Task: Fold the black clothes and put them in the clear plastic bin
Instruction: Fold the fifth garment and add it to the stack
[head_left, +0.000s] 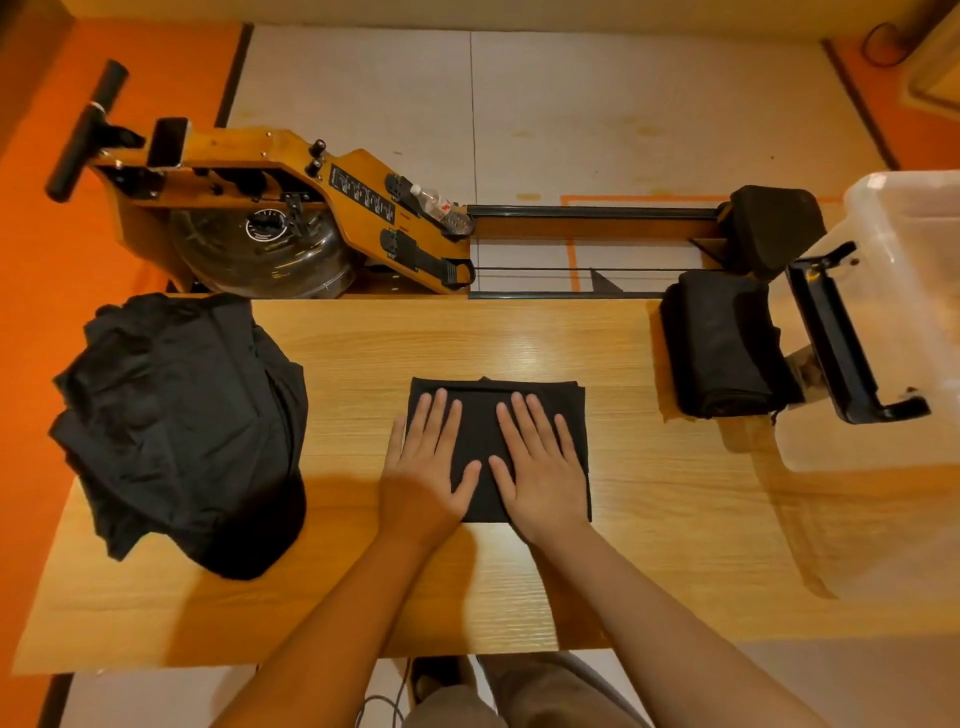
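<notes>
A black garment folded into a small rectangle lies in the middle of the wooden table. My left hand and my right hand both press flat on it with straight fingers, side by side. A heap of unfolded black clothes fills the table's left end. The clear plastic bin lies on its side at the right end, and a stack of folded black clothes sits at its mouth by the black latch handle.
Behind the table stands a wooden rowing machine with a water tank, a plastic bottle and a black seat on its rail. Orange flooring runs along the left. My legs and a cable show below the table's near edge.
</notes>
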